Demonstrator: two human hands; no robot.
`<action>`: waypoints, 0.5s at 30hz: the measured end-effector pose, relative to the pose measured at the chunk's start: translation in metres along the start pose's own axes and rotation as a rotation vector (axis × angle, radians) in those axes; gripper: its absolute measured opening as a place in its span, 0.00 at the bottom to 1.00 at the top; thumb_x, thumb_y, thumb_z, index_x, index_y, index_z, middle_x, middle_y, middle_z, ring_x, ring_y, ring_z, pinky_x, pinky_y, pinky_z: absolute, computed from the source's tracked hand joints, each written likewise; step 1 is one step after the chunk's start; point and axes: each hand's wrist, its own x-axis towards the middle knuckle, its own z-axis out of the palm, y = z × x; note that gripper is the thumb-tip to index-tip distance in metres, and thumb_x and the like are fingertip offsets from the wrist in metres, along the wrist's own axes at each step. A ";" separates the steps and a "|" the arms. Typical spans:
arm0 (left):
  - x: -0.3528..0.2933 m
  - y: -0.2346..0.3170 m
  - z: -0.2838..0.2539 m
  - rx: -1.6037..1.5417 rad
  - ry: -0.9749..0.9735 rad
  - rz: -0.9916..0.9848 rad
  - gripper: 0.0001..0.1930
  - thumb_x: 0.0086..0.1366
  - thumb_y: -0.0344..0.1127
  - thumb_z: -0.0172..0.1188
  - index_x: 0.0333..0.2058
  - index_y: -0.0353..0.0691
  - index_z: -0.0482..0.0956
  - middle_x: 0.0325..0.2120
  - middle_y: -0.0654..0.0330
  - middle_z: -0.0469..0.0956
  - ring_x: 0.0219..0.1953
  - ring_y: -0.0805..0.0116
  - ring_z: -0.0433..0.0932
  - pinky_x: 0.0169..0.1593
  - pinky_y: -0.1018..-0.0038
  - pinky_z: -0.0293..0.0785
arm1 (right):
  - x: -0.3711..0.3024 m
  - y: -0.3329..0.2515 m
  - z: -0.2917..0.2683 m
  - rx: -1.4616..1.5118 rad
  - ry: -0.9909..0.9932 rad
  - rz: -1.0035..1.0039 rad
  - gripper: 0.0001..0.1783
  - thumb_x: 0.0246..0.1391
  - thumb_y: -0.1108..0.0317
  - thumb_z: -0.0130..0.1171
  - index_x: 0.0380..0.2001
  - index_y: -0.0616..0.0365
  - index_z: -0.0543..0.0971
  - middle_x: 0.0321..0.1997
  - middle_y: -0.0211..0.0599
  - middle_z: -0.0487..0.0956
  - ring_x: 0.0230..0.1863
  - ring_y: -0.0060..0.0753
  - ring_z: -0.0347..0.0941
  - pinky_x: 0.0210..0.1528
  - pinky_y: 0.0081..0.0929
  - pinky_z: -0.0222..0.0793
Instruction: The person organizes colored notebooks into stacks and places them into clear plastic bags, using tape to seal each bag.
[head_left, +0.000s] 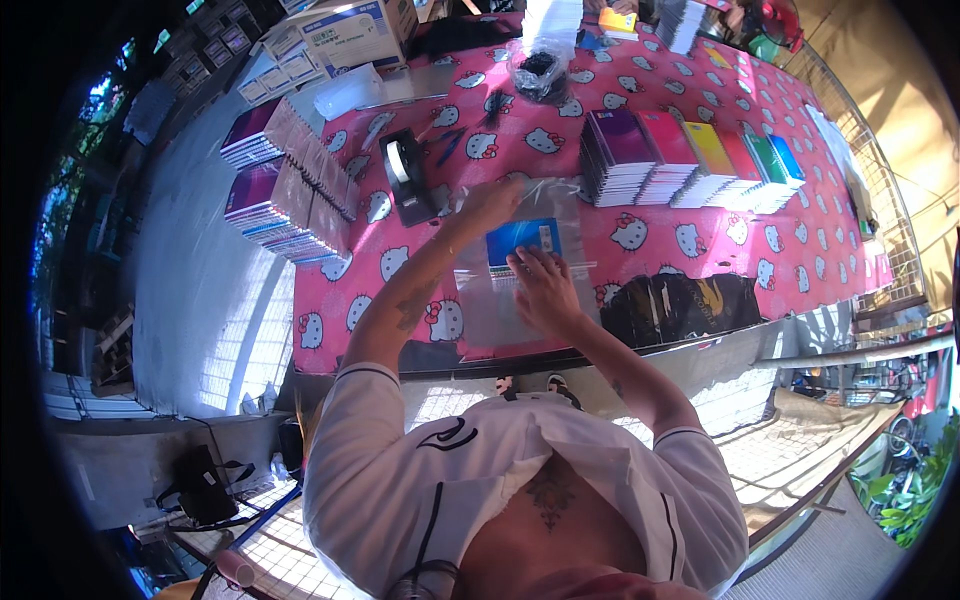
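Observation:
A blue spiral notebook (520,238) lies on a sheet or bag of clear plastic (485,308) in front of me. My right hand (546,290) rests on the notebook's near part, fingers spread flat. At the far left of the notebook, my left hand (492,204) is closed at the far part of the plastic, its fingertips pinching the film. A black tape dispenser (406,180) with a roll of clear tape stands left of my left hand.
Stacks of coloured notebooks (640,165) stand right; bundled purple ones (285,205) stand left. Beyond are a plastic-wrapped black bundle (540,78), a white stack (551,25) and a cardboard box (355,38). Black plastic (680,308) lies at the near edge. Another person's hand (620,8) shows far off.

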 end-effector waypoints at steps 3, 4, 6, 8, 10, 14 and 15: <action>-0.026 0.027 -0.017 0.075 0.007 0.058 0.08 0.62 0.36 0.60 0.37 0.40 0.80 0.33 0.54 0.82 0.38 0.51 0.81 0.41 0.56 0.77 | 0.001 0.002 0.006 -0.004 0.007 0.000 0.31 0.53 0.61 0.61 0.61 0.52 0.71 0.66 0.39 0.67 0.69 0.43 0.60 0.68 0.51 0.53; -0.035 0.031 -0.017 0.072 0.014 0.058 0.08 0.62 0.36 0.59 0.37 0.41 0.80 0.34 0.54 0.82 0.39 0.51 0.81 0.41 0.57 0.77 | 0.002 0.002 0.007 -0.007 0.016 -0.003 0.31 0.53 0.61 0.61 0.61 0.52 0.71 0.66 0.39 0.67 0.69 0.43 0.60 0.68 0.51 0.53; -0.053 0.042 -0.013 0.076 0.046 0.087 0.07 0.61 0.34 0.59 0.36 0.41 0.80 0.34 0.54 0.81 0.39 0.52 0.81 0.42 0.59 0.77 | 0.005 0.004 0.010 -0.001 0.002 -0.005 0.32 0.52 0.60 0.62 0.61 0.53 0.71 0.66 0.41 0.67 0.69 0.45 0.60 0.68 0.53 0.53; -0.072 0.051 -0.003 0.099 0.093 0.142 0.05 0.58 0.32 0.59 0.32 0.40 0.80 0.32 0.54 0.80 0.40 0.53 0.80 0.44 0.61 0.77 | 0.004 0.003 0.016 -0.009 0.007 -0.024 0.32 0.51 0.60 0.63 0.60 0.54 0.72 0.66 0.44 0.67 0.69 0.47 0.59 0.68 0.56 0.52; -0.083 0.065 0.007 0.122 0.083 0.069 0.06 0.57 0.31 0.58 0.34 0.40 0.80 0.34 0.56 0.79 0.39 0.54 0.81 0.43 0.62 0.78 | -0.003 0.005 0.023 -0.041 0.028 -0.046 0.33 0.50 0.59 0.64 0.60 0.55 0.72 0.66 0.47 0.67 0.70 0.49 0.58 0.69 0.59 0.52; -0.088 0.075 0.024 0.039 0.110 -0.084 0.08 0.60 0.31 0.56 0.38 0.42 0.79 0.36 0.57 0.80 0.36 0.55 0.82 0.38 0.62 0.80 | 0.000 0.012 0.032 -0.046 0.064 -0.105 0.32 0.49 0.60 0.64 0.59 0.57 0.72 0.66 0.52 0.65 0.72 0.52 0.54 0.68 0.64 0.51; -0.089 0.074 0.025 0.036 0.070 -0.122 0.08 0.60 0.31 0.56 0.39 0.42 0.79 0.37 0.56 0.80 0.36 0.55 0.83 0.38 0.62 0.80 | 0.001 0.011 0.032 -0.008 0.049 -0.092 0.31 0.50 0.62 0.63 0.58 0.57 0.72 0.66 0.53 0.65 0.72 0.53 0.54 0.68 0.64 0.51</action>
